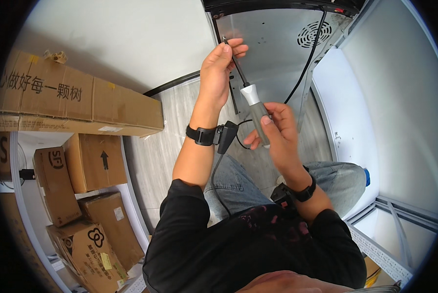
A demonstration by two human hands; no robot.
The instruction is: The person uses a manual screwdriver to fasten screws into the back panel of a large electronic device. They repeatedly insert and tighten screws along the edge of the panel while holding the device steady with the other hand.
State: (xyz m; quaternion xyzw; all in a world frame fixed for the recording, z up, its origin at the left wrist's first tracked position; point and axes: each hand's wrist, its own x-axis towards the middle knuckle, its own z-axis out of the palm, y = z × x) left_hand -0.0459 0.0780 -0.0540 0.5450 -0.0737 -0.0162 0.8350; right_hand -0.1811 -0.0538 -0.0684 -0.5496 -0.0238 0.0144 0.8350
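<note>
A screwdriver (256, 108) with a grey and white handle and a dark shaft slants across in front of me. My right hand (277, 129) is closed around its handle. Near the shaft's far end, my left hand (222, 61) pinches the tip between thumb and forefinger, its other fingers curled loosely. A small metal bit or screw shows at the tip; I cannot tell which. Beyond both hands stands a grey metal panel (273, 53) with a round vent grille (314, 34). The tip is close to the panel's left edge, and I cannot tell whether they touch.
A black cable (307, 63) hangs down across the panel. On the left, a long cardboard box (82, 97) lies above shelves with several cartons (99, 161). A white curved panel (395, 97) rises on the right. Wrist straps (203, 136) with a cord sit on my arms.
</note>
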